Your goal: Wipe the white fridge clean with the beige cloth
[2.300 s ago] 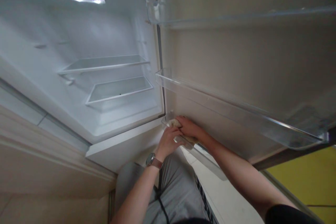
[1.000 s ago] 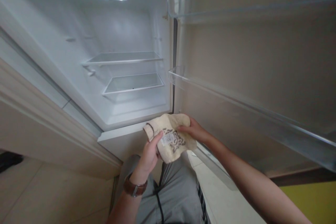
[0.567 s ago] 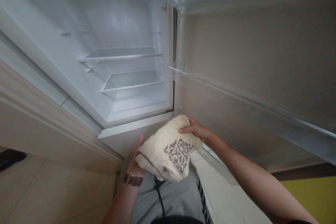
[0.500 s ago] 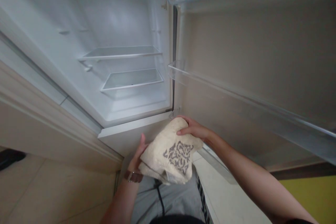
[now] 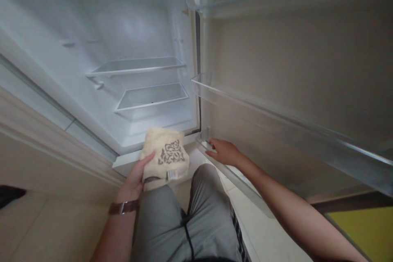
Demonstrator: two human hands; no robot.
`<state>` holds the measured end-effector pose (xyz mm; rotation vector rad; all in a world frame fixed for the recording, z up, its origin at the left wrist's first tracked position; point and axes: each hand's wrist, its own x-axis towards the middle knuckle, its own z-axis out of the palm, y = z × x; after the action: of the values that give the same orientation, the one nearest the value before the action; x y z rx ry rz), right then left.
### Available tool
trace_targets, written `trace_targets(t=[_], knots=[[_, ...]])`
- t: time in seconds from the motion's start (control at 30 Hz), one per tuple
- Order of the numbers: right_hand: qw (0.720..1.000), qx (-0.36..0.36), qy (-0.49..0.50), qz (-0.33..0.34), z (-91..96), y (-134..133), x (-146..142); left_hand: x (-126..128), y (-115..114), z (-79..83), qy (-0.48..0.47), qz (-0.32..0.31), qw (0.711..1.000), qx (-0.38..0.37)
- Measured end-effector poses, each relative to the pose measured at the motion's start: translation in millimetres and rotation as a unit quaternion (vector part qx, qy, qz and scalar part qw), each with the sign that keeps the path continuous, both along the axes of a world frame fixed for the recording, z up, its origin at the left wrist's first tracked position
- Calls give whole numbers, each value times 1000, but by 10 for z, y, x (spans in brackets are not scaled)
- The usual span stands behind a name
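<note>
The cream patterned cloth (image 5: 167, 157), lower centre-left of the frame, is pinched by the left hand (image 5: 134, 181). Right of centre, the right hand (image 5: 226, 152) curls at the lowest door bin (image 5: 245, 190); whether it grips is unclear. Fridge shelves (image 5: 153, 96) sit upper left.

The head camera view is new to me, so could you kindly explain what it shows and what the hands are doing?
There is no machine here: a person wears the camera on their head, so you look forward and down past their grey trousers. The left hand, with a watch on its wrist, holds a cream cloth with a dark pattern. The right hand is at the lowest clear door bin; whether it grips the rim, I cannot tell. Ahead is an open, lit fridge with two shelves; a small dark spot shows on the lower one.
</note>
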<state>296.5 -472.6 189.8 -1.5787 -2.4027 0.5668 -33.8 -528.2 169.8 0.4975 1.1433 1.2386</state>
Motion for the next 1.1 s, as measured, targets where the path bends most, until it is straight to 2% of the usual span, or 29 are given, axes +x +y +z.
trace_targets(t=[0.07,0.17,0.23,0.3,0.33,0.4,0.47,0.53,0.63,0.7,0.8,0.9,1.1], knots=[[996,-32,-78,24,2,-26,-15,16,197,22,34,42,997,50],[988,-38,-138,54,11,-56,-43,317,563,-4,123,60,982,132],[985,-31,-158,64,14,-66,-53,643,787,-66,204,7,964,171],[982,-27,-173,70,14,-67,-56,987,948,-165,239,-79,946,205],[981,-26,-180,73,15,-67,-57,1140,1000,-229,241,-101,938,227],[979,-26,-187,79,19,-65,-60,1361,1057,-379,225,-75,941,241],[978,-30,-189,82,30,-65,-70,1452,1070,-543,152,-25,968,200],[978,-35,-188,84,51,-68,-83,1440,1057,-701,72,-4,988,138],[978,-45,-184,86,102,-82,-102,1373,983,-902,24,-27,997,74],[979,-56,-180,80,142,-96,-111,1370,879,-1007,-41,-42,998,17],[978,-66,-179,79,188,-118,-123,1482,632,-1132,-198,-53,975,-91],[979,-61,-179,69,198,-128,-136,1750,292,-1238,-295,-87,940,-150],[980,-55,-180,65,128,-97,-136,2441,-491,-1436,-346,-191,891,-223]])
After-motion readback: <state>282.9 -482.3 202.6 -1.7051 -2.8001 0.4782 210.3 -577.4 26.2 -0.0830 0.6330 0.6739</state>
